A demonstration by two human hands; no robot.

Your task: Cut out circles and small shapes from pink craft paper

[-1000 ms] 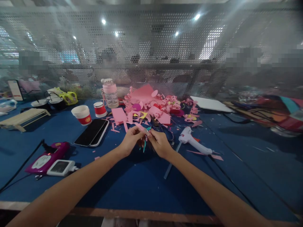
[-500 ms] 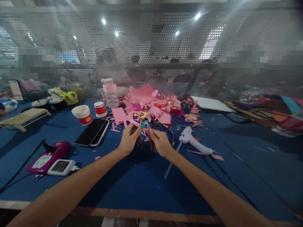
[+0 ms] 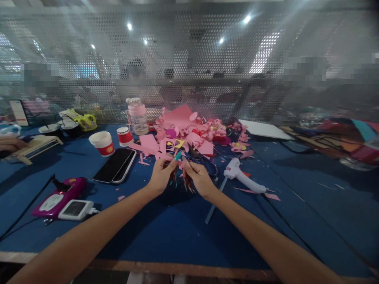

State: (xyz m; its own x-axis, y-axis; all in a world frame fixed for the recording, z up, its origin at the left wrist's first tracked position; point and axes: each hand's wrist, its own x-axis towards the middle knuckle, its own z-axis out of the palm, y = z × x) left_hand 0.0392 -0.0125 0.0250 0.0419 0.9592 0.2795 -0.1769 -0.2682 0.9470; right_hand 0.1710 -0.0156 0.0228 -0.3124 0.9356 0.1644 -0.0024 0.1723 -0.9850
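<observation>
My left hand (image 3: 160, 176) and my right hand (image 3: 200, 177) meet over the front of a heap of pink paper scraps (image 3: 177, 118). Both are closed, thumbs on top, pinching a narrow pink paper strip (image 3: 145, 149) whose long end sticks out to the left past my left hand. Its other end, between the fingertips, is mostly covered. Just behind my right hand lie scissors (image 3: 211, 167) with dark blue handles, partly hidden. Right of them a white glue gun (image 3: 244, 178) rests on the table, a clear glue stick (image 3: 214, 207) poking from its back.
Left of the heap are a phone (image 3: 114, 165), stacked paper cups (image 3: 102, 142), a red-and-white cup (image 3: 124, 136) and a bottle (image 3: 137, 116). A purple power strip (image 3: 60, 199) with a white charger lies nearer. Another person's hand (image 3: 10, 144) touches a small wooden stand (image 3: 38, 146).
The pink strip's free end has swung out to the left, and my fingers have shifted slightly around it. Another person's hand has come in at the left edge.
</observation>
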